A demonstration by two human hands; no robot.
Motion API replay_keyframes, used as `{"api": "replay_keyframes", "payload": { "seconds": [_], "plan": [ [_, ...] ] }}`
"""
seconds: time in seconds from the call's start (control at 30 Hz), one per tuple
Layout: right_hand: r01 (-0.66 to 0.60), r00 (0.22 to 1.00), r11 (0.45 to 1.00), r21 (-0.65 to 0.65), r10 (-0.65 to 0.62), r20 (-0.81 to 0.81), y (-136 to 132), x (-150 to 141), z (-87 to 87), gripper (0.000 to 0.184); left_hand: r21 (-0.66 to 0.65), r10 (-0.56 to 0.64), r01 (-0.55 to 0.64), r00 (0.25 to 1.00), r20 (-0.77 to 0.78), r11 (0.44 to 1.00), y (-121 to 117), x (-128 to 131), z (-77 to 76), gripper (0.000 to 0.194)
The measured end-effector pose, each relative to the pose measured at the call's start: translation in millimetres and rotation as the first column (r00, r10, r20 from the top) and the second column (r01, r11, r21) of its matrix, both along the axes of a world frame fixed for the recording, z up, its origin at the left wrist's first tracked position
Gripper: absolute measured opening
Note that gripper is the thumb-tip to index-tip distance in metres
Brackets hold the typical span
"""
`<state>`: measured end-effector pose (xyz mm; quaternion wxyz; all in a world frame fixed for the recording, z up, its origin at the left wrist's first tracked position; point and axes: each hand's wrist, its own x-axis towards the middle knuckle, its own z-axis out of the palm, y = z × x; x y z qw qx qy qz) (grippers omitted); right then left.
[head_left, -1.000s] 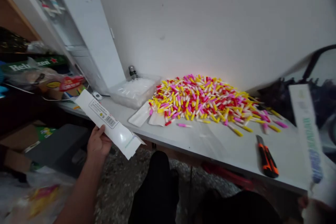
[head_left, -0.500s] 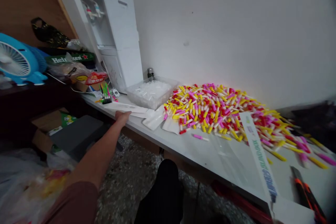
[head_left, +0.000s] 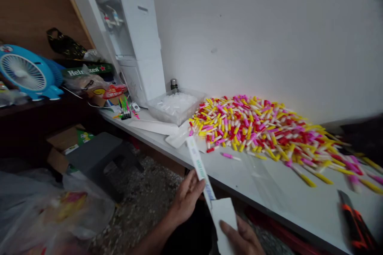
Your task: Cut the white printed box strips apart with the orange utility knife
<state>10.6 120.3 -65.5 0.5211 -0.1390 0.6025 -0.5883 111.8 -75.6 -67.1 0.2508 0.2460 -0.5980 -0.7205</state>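
Observation:
My left hand [head_left: 187,199] and my right hand [head_left: 241,237] both grip a long white packet [head_left: 206,183] with green and blue print, held edge-on in front of the table's near edge. The left hand's fingers press its narrow side; the right hand's thumb lies on the wide white lower part. On the white table [head_left: 278,203] behind it lies a big heap of yellow, pink, red and white pen-like pieces [head_left: 257,127]. A second white packet [head_left: 154,126] lies flat near the table's left end.
A clear tray of white parts [head_left: 176,105] and a water dispenser [head_left: 133,36] stand at the left end. An orange-black utility knife [head_left: 354,227] lies at the right. A blue fan [head_left: 25,72], boxes and plastic bags [head_left: 54,211] are on the left.
My left hand put the first white packet down at the table's left end, then came back. The printed packet moved from the right side to the middle, now held by both hands.

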Motion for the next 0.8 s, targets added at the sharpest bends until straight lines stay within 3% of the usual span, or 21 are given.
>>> {"api": "replay_keyframes", "payload": {
  "seconds": [0.1,0.23,0.3,0.4,0.5,0.6,0.67,0.73,0.8],
  "plan": [
    [-0.085,0.996,0.996,-0.038,0.085,0.009,-5.6,11.2,-0.6,0.053,-0.021,0.123,-0.122,0.990,0.062,0.992,10.5,-7.7,-6.6,0.058],
    [-0.062,0.997,0.984,-0.169,0.055,-0.047,-2.6,8.6,-2.2,0.053,-0.034,-0.031,0.034,0.997,0.075,0.999,16.4,-10.6,-7.7,0.052],
    [-0.051,0.998,0.981,-0.190,0.041,-0.053,-2.9,4.1,-6.3,0.054,-0.032,-0.032,0.035,0.994,0.101,0.999,25.8,-13.8,-8.2,0.051],
    [-0.046,0.994,0.975,-0.217,0.024,-0.102,-5.7,3.0,-19.2,0.051,0.073,0.108,-0.116,0.989,0.103,0.991,47.3,-22.0,-14.5,0.059],
    [-0.014,0.980,0.974,-0.228,-0.033,-0.199,-7.2,12.5,-36.8,0.048,0.225,0.274,-0.297,0.953,0.128,0.928,70.0,-25.9,-31.1,0.068],
    [-0.006,0.976,0.982,-0.190,-0.036,-0.216,-5.8,24.5,-50.0,0.046,0.177,0.380,-0.408,0.909,0.173,0.896,83.8,-14.4,-49.5,0.073],
    [-0.024,0.989,0.985,-0.172,-0.002,-0.150,-4.1,28.6,-53.6,0.045,0.034,0.316,-0.328,0.929,0.191,0.944,82.2,0.5,-56.2,0.067],
    [-0.036,0.997,0.980,-0.197,0.021,-0.078,-1.8,30.0,-53.4,0.048,-0.081,0.137,-0.120,0.960,0.244,0.989,72.5,16.5,-57.1,0.058],
    [-0.047,0.999,0.974,-0.223,0.043,-0.025,0.8,31.8,-51.5,0.053,-0.083,0.002,0.025,0.951,0.308,0.996,59.5,30.0,-54.2,0.057]
  ]
}}
